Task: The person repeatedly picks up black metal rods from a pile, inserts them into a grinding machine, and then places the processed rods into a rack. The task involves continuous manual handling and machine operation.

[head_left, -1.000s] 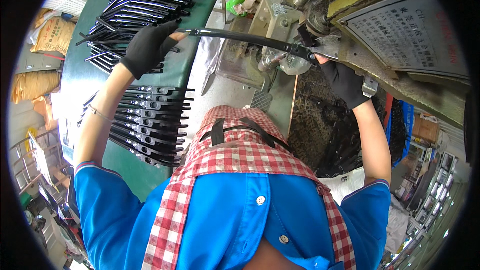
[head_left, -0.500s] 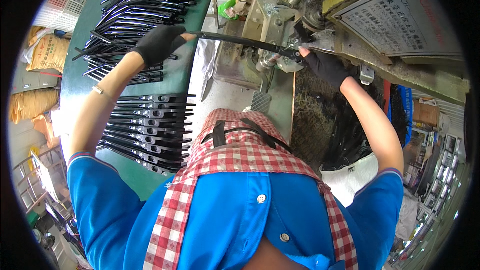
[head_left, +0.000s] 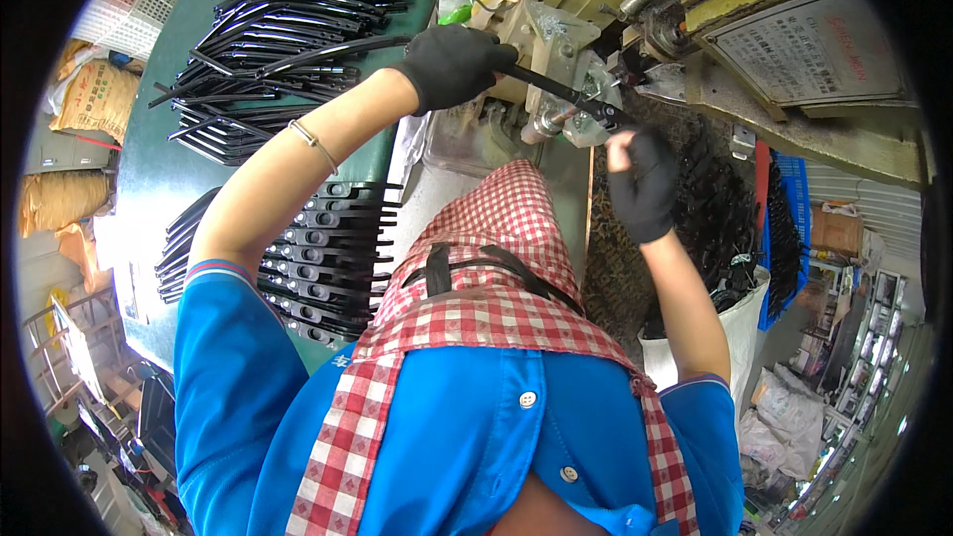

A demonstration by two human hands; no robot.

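Observation:
My left hand (head_left: pixel 452 67), in a black fingerless glove, is closed around a slim black metal tube (head_left: pixel 544 81). From the fist the tube slopes down to the right, its jointed end (head_left: pixel 608 116) lying by a metal fixture (head_left: pixel 549 123) on the machine. To the left of the fist a black length (head_left: pixel 333 53) runs out over the table; whether it belongs to the same tube I cannot tell. My right hand (head_left: pixel 645 184), gloved likewise, is just below the jointed end. Its fingertips are smeared, so its grip on the tube is unclear.
On the green table (head_left: pixel 149 154) at left lie a heap of black tubes (head_left: pixel 308 5) and a neat row of black parts with holes (head_left: pixel 323 248). A large machine (head_left: pixel 794 50) stands far right. Below it are a pile of dark parts (head_left: pixel 710 194), a white sack (head_left: pixel 749 328) and a blue crate (head_left: pixel 794 179).
My left hand has moved right, toward the fixture. My right hand has dropped slightly lower and nearer to me, off to the side of the tube's jointed end.

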